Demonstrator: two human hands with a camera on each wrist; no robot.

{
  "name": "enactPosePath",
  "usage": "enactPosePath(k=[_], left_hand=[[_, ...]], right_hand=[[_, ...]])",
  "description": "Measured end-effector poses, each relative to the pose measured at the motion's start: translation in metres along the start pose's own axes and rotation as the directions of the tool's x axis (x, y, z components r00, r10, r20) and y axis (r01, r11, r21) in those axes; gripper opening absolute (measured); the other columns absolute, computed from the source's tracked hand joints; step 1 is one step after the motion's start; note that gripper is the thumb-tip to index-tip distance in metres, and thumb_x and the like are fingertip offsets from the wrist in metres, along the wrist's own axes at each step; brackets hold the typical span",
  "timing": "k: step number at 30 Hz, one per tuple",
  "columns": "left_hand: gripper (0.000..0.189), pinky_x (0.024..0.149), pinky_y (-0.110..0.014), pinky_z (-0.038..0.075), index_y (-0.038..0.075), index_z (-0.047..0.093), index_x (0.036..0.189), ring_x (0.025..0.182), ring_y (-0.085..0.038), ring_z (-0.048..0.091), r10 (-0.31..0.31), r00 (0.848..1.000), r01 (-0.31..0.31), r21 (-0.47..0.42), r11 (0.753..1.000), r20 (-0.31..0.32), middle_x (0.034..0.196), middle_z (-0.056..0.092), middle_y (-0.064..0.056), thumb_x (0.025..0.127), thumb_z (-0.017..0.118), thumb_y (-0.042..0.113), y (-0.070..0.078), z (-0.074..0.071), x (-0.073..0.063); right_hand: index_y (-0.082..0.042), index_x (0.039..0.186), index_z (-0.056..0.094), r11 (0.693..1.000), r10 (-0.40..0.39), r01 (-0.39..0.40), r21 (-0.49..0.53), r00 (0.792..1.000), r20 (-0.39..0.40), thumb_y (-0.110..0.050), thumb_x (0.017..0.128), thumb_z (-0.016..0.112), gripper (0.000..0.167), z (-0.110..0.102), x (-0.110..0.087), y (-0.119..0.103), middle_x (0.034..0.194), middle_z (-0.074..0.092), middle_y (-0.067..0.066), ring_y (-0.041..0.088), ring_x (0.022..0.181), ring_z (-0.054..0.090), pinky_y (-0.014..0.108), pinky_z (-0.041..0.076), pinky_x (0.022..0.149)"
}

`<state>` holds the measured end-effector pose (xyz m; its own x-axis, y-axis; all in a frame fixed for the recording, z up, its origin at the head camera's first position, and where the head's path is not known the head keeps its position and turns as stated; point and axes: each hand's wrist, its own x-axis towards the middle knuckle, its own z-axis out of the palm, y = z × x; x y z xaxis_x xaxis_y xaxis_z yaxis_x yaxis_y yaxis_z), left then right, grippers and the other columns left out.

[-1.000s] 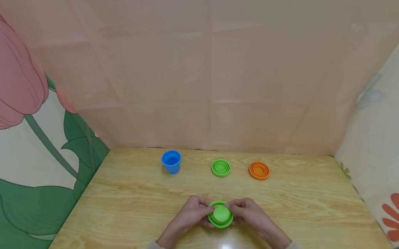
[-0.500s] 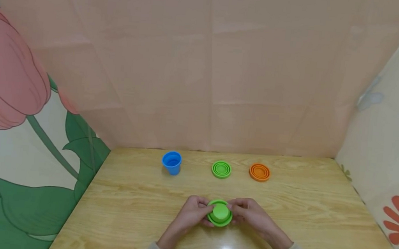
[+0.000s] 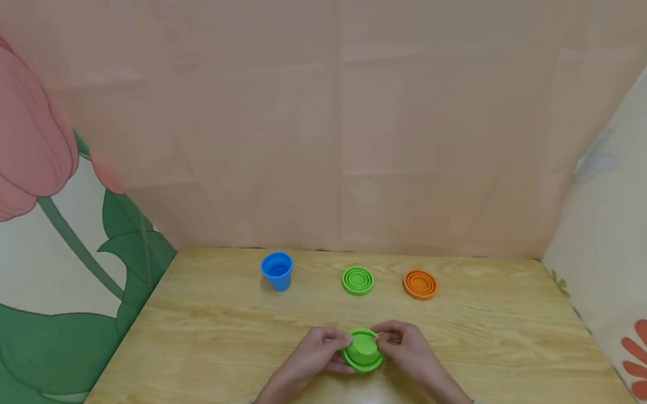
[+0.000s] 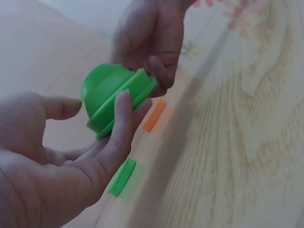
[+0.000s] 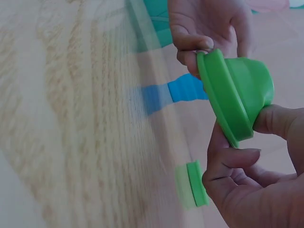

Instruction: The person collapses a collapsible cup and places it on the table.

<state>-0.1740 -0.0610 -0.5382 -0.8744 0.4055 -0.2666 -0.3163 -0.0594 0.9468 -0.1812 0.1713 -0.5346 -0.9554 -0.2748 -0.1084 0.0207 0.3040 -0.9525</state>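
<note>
Both hands' fingers clamp the green cup [image 3: 362, 350] at its stiffer rim; light, soft, folding walls.

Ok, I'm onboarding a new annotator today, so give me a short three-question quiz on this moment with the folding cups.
1. True or false: both hands hold the green cup above the table.
2. Which cup in the back row stands opened out? A) the blue cup B) the flat green cup C) the orange cup
3. Fill in: in the back row, the flat green cup lies between the blue cup and the ____ cup.

Key
1. True: the left hand and the right hand each grip its rim from a side.
2. A
3. orange
</note>
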Motion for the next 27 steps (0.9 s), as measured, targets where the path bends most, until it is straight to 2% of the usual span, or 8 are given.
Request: enactPosePath(k=[4, 8, 12, 17, 21, 24, 27], left_hand=[[0.03, 0.084, -0.033, 0.069, -0.013, 0.064, 0.122, 0.088, -0.018, 0.076, 0.01, 0.998, -0.007, -0.051, 0.999, 0.066, 0.105, 0.075, -0.011, 0.105, 0.06, 0.012, 0.0, -0.002, -0.002], [0.03, 0.084, -0.032, 0.069, -0.012, 0.064, 0.122, 0.088, -0.018, 0.076, 0.004, 0.997, 0.001, -0.06, 0.998, 0.077, 0.105, 0.076, -0.01, 0.103, 0.062, 0.01, -0.001, -0.003, -0.001], [0.029, 0.082, -0.031, 0.069, -0.011, 0.064, 0.122, 0.089, -0.019, 0.077, -0.004, 0.998, 0.006, -0.038, 0.999, 0.068, 0.108, 0.077, -0.016, 0.102, 0.063, 0.009, -0.004, -0.002, 0.0], [0.025, 0.076, -0.03, 0.069, -0.011, 0.064, 0.118, 0.083, -0.02, 0.077, 0.004, 1.0, -0.004, 0.009, 1.0, 0.008, 0.106, 0.078, -0.023, 0.099, 0.063, 0.004, -0.008, 0.001, 0.0], [0.024, 0.069, -0.026, 0.067, -0.01, 0.063, 0.116, 0.075, -0.017, 0.074, 0.017, 0.998, -0.014, 0.061, 0.998, -0.064, 0.097, 0.078, -0.019, 0.095, 0.065, 0.002, -0.007, 0.005, 0.0], [0.025, 0.066, -0.024, 0.066, -0.01, 0.063, 0.116, 0.072, -0.015, 0.073, 0.038, 0.994, -0.028, 0.097, 0.995, -0.102, 0.094, 0.078, -0.015, 0.094, 0.065, 0.002, -0.007, 0.007, 0.001], [0.026, 0.065, -0.025, 0.066, -0.011, 0.063, 0.118, 0.072, -0.015, 0.072, 0.058, 0.99, -0.042, 0.124, 0.991, -0.126, 0.094, 0.077, -0.014, 0.095, 0.064, 0.002, -0.007, 0.007, 0.002]], right_hand=[[0.009, 0.126, 0.064, 1.0, -0.001, 0.001, 0.009, 1.0, -0.014, -0.004, 0.094, 0.071, 0.035, -0.002, 0.002, 0.001, 0.094, 0.075, 0.012, 0.008, 0.075, 0.061, 0.018, 0.051, 0.061], [0.008, 0.126, 0.064, 1.0, 0.011, -0.011, 0.003, 1.0, -0.017, -0.005, 0.095, 0.07, 0.033, -0.002, 0.003, 0.001, 0.093, 0.075, 0.01, 0.008, 0.075, 0.06, 0.018, 0.049, 0.059], [0.007, 0.123, 0.065, 1.0, -0.004, 0.004, -0.005, 1.0, -0.011, -0.005, 0.094, 0.07, 0.031, -0.002, 0.002, 0.002, 0.09, 0.074, 0.01, 0.007, 0.074, 0.061, 0.018, 0.049, 0.061], [0.008, 0.116, 0.066, 0.999, -0.039, 0.039, -0.015, 0.999, -0.012, -0.003, 0.091, 0.071, 0.028, 0.002, 0.001, 0.0, 0.087, 0.073, 0.01, 0.005, 0.072, 0.061, 0.017, 0.048, 0.062], [0.005, 0.116, 0.067, 0.999, -0.013, 0.012, -0.04, 1.0, -0.02, -0.005, 0.093, 0.07, 0.025, 0.004, 0.0, -0.001, 0.089, 0.073, 0.008, 0.008, 0.076, 0.061, 0.017, 0.049, 0.064], [0.004, 0.121, 0.066, 1.0, 0.014, -0.013, -0.028, 1.0, 0.004, -0.009, 0.097, 0.067, 0.027, 0.005, -0.001, -0.002, 0.092, 0.073, 0.007, 0.01, 0.077, 0.061, 0.02, 0.052, 0.064], [0.006, 0.13, 0.062, 0.999, 0.035, -0.037, 0.04, 0.998, 0.058, -0.014, 0.101, 0.065, 0.035, 0.003, -0.003, -0.003, 0.101, 0.073, 0.01, 0.013, 0.081, 0.062, 0.024, 0.055, 0.066]])
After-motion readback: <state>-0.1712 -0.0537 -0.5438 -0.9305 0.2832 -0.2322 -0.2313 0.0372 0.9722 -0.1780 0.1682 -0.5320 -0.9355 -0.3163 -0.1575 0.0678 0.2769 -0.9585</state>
